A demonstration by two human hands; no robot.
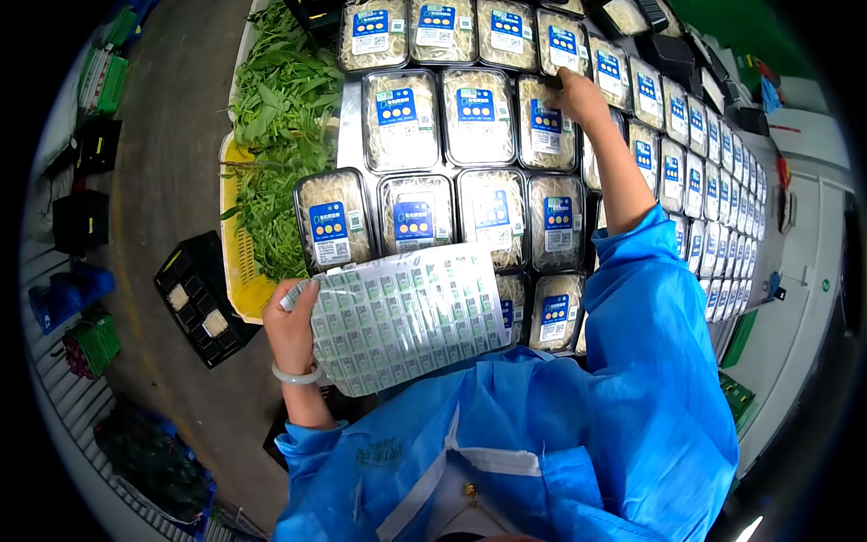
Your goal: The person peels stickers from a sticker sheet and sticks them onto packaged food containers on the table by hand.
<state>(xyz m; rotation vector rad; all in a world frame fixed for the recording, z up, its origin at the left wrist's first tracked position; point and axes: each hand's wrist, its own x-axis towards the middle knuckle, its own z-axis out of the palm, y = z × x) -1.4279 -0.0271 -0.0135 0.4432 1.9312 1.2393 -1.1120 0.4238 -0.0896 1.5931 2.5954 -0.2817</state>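
My left hand grips the left edge of a sheet of small printed stickers, its thumb on top. The sheet is tilted and glossy, covered in rows of code labels. My right hand reaches forward over the packs, fingers bent together at the top of a clear-lidded pack of what look like bean sprouts. Anything small between those fingertips is hidden. Beside it lies a similar pack with a blue-and-white label and a small green-and-white sticker at the label's top.
Many labelled packs stretch in rows to the right on the metal table. Left of them, leafy greens fill a yellow crate. A black crate stands on the floor, with more crates along the left.
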